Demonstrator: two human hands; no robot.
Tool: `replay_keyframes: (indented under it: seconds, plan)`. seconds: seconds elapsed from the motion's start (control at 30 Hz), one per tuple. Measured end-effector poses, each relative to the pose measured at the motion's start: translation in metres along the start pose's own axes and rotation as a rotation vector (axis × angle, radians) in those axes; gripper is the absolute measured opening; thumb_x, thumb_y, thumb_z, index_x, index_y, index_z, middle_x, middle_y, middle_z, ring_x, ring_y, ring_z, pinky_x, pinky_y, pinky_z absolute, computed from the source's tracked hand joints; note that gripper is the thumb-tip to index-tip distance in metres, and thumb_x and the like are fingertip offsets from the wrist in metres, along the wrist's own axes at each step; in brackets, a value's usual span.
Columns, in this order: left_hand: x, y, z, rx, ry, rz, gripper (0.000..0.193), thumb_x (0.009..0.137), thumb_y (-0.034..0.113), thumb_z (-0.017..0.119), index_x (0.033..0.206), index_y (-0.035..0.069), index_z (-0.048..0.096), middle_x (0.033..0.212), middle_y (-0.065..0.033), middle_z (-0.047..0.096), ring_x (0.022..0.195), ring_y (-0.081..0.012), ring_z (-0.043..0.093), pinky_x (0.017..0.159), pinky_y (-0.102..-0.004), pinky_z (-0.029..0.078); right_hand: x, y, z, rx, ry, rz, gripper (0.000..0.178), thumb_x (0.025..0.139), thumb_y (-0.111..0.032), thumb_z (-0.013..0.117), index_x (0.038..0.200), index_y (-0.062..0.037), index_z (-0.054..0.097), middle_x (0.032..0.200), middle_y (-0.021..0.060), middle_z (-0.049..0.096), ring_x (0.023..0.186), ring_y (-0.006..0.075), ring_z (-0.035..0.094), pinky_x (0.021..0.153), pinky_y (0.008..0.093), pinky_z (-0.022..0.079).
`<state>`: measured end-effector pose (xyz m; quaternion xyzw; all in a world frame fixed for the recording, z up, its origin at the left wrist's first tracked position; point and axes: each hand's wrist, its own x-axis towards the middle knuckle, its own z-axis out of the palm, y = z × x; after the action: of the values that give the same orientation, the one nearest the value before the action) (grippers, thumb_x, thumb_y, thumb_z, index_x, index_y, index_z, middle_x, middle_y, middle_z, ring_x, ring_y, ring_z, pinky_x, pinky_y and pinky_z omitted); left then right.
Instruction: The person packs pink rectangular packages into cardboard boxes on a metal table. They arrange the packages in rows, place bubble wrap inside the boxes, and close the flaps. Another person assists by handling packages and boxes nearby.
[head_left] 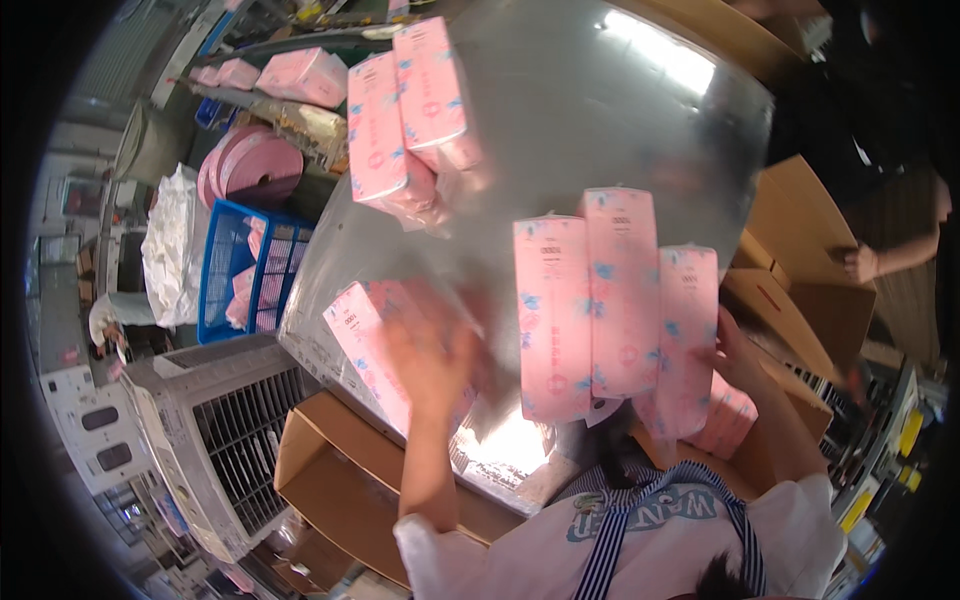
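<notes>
Pink oblong packs (621,300), blue-patterned; right grip (734,347) against one, left grip (430,358) over another, both closures unclear.

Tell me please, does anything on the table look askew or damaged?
Slightly askew: the three packs at the right hand have staggered far ends, the middle one reaching farthest, so the row looks uneven. No spill or clear damage stands out.
</notes>
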<state>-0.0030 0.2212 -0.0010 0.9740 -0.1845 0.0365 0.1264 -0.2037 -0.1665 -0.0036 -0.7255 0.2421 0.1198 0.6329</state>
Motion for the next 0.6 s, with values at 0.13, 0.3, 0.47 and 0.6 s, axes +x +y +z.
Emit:
replay_keyframes:
  seconds: [0.13, 0.3, 0.47, 0.6]
  plan:
    - [0.014, -0.016, -0.017, 0.304, -0.029, -0.575, 0.091, 0.074, 0.038, 0.071, 0.149, 0.019, 0.022, 0.148, -0.0278, 0.022, 0.125, -0.0472, 0.038, 0.100, -0.0503, 0.038, 0.060, -0.007, -0.002, -0.035, 0.024, -0.077, 0.060, 0.089, -0.027, 0.060, 0.139, -0.0030, 0.037, 0.127, 0.0123, 0.054, 0.115, 0.0199, 0.052, 0.098, 0.0333, 0.041]
    - [0.005, 0.014, -0.024, 0.152, -0.157, -0.467, 0.088, 0.076, 0.034, 0.069, 0.149, 0.029, 0.021, 0.149, -0.0300, 0.017, 0.123, -0.0509, 0.038, 0.099, -0.0490, 0.041, 0.132, -0.066, 0.035, -0.057, -0.228, -0.122, 0.057, 0.091, -0.037, 0.057, 0.134, -0.0013, 0.044, 0.123, 0.0110, 0.058, 0.110, 0.0197, 0.055, 0.095, 0.0326, 0.043]
    - [-0.075, -0.013, -0.028, -0.110, -0.190, -0.578, 0.082, 0.076, 0.029, 0.066, 0.148, 0.028, 0.026, 0.151, -0.0288, 0.010, 0.131, -0.0507, 0.029, 0.106, -0.0474, 0.034, 0.128, -0.085, 0.103, -0.338, -0.362, -0.329, 0.056, 0.092, -0.037, 0.055, 0.135, -0.0027, 0.043, 0.126, 0.0133, 0.057, 0.114, 0.0225, 0.054, 0.098, 0.0347, 0.041]
    - [-0.152, -0.083, -0.062, -0.443, -0.235, -0.557, 0.072, 0.080, 0.033, 0.065, 0.143, 0.012, 0.036, 0.146, -0.0279, 0.028, 0.140, -0.0397, 0.021, 0.113, -0.0416, 0.022, 0.131, -0.083, 0.153, -0.320, -0.643, -0.312, 0.055, 0.094, -0.035, 0.054, 0.138, -0.0040, 0.040, 0.129, 0.0184, 0.053, 0.118, 0.0278, 0.051, 0.101, 0.0370, 0.038]
